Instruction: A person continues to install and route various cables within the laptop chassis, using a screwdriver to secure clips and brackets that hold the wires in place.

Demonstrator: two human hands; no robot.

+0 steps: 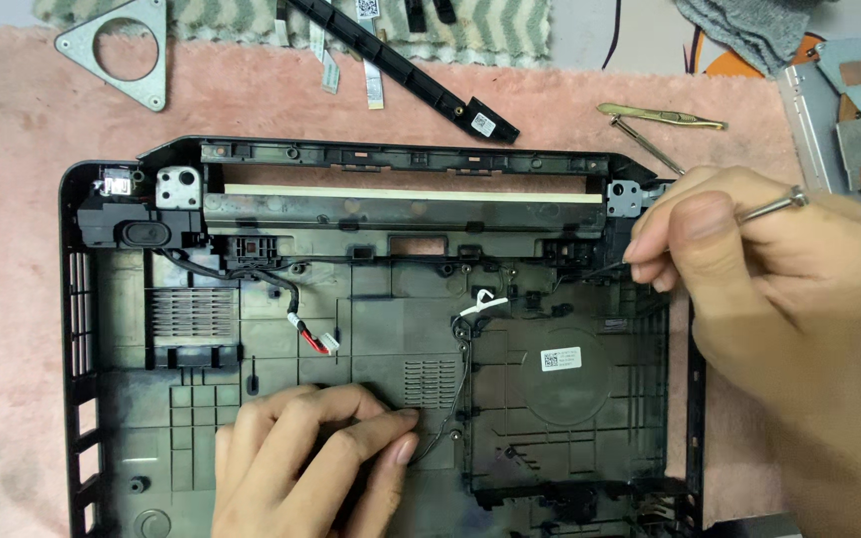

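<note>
gutted black laptop base [371, 329], flat — thin wire [460, 389] inside

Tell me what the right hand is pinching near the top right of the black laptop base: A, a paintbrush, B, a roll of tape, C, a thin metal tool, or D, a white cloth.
C: the right hand grips a thin metal tool whose tip meets a thin black wire inside the laptop base, while the left hand presses on the base floor.
</note>
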